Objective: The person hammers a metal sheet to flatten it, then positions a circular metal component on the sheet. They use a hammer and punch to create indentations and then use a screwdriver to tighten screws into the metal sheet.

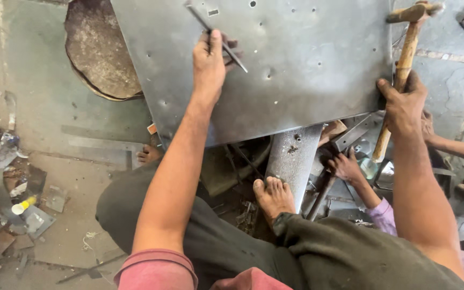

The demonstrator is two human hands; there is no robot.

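Two hands: left fingers (210, 53) pinch punch (216, 36) (on sheet (307, 70)); right (404, 104) grips hammer (401, 70).

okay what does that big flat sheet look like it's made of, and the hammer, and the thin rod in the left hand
The sheet looks like bare grey metal, probably steel: dull sheen, punched holes, scuffs. The hammer in the right hand has a worn wooden handle, tan and grainy; its head looks like dark metal. The thin rod in the left hand seems dark metal, slim and straight.
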